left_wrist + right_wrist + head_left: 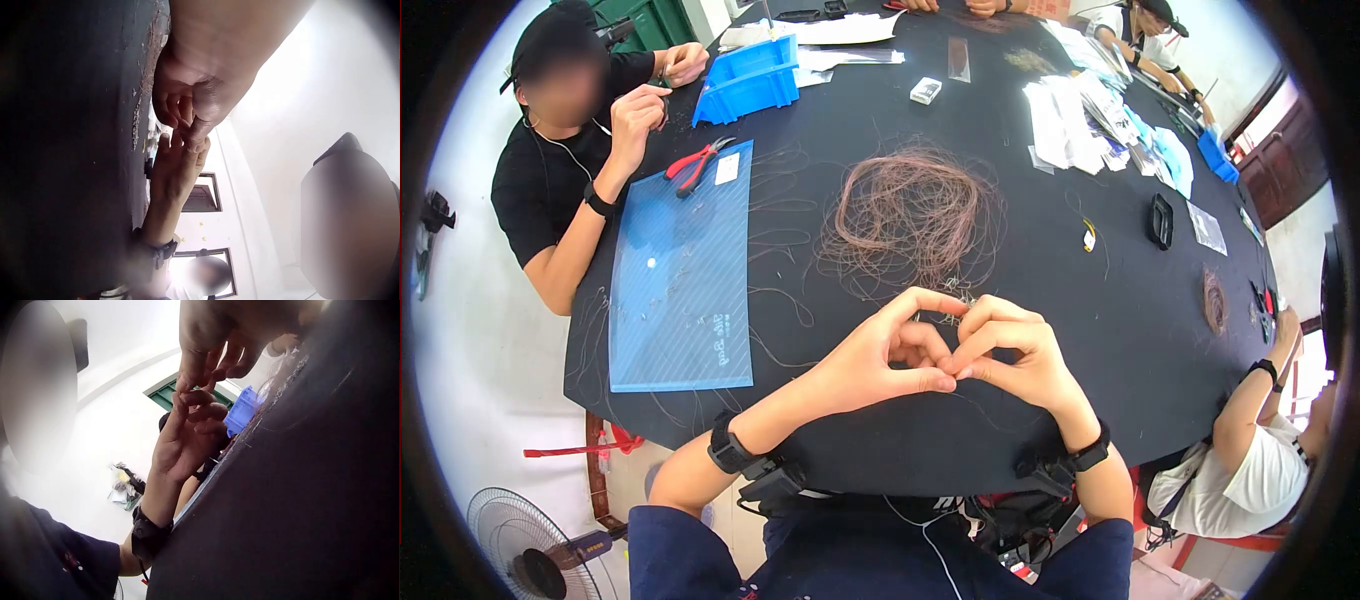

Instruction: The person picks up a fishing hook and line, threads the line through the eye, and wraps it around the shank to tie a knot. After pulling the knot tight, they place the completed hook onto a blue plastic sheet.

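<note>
Both hands meet over the near part of the table, in front of a loose coil of fine reddish-brown line (915, 215). My left hand (875, 355) pinches with thumb and forefinger, its other fingers curled. Fingertip to fingertip with it, my right hand (1020, 355) pinches at the same spot. A faint thin strand trails below the right fingertips in the head view; what else lies between the fingertips is too small to tell. Small pale bits (955, 297) lie at the coil's near edge, partly behind the fingers. Both wrist views show the thumbs and forefingers meeting.
A blue zip bag (680, 290) with small bits and red-handled pliers (697, 165) lies left, loose strands beside it. Farther back stand a blue bin (748, 82) and a small white box (925, 91). Packets (1065, 125) and a black tray (1160, 221) lie right. Other people sit around.
</note>
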Motion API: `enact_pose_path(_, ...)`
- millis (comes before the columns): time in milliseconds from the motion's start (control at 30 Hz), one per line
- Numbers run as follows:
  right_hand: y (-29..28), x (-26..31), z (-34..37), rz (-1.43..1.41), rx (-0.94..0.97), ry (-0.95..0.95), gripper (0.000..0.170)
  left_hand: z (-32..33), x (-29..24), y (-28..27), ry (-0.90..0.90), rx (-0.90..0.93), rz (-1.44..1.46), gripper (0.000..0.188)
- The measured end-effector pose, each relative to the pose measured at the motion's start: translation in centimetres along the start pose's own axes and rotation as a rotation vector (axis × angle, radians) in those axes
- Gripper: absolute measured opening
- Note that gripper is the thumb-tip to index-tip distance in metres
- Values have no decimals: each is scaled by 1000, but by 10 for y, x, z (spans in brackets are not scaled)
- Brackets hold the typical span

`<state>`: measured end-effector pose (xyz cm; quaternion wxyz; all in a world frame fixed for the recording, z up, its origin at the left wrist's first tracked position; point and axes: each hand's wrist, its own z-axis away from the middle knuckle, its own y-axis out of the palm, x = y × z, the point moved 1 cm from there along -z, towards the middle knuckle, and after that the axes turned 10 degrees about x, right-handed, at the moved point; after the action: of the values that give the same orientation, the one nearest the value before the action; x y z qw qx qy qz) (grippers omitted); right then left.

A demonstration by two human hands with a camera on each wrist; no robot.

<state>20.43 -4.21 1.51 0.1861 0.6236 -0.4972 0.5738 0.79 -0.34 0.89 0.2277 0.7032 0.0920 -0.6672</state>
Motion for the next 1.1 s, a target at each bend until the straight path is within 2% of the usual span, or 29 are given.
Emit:
enact_pose_path(33,0,2,1,-1,0,11,16,0,-1,1,-9,8,13,57)
enact_pose_path(67,0,5,2,-36,-15,82,16,0,0,0,33,-10,-126,55)
enact_pose_path(133,-3,5,0,145,-43,-4,16,-2,6,-1,114,-47,-401,53)
enact_pose_path(233,-3,4,-2,242,-85,-36,16,-7,19,3,150,-32,-158,51)
enact_pose_path(333,1,0,-1,203,-131,7,14,-5,8,13,0,-5,238,46)
enact_pose_path(433,8,-6,1,58,-191,89,11,-3,17,10,-61,-83,163,41)
enact_pose_path(533,15,-8,4,-230,-280,214,8,3,1,10,-39,-280,-424,41)
enact_pose_path(633,17,-6,3,-441,-290,306,9,3,3,10,233,-399,-779,41)
enact_pose_path(767,19,-9,4,-604,-233,392,11,1,0,5,511,-419,-1121,21)
enact_pose_path(800,19,-10,5,-623,-219,399,11,-1,6,2,585,-452,-1111,16)
enact_pose_path(900,20,-7,3,-546,-257,373,11,0,10,-1,588,-448,-1108,17)
enact_pose_path(1000,22,-8,4,-384,-279,336,9,3,2,4,431,-461,-1008,15)
enact_pose_path(1100,21,-7,4,-8,-312,199,9,5,-1,7,264,-491,-797,13)
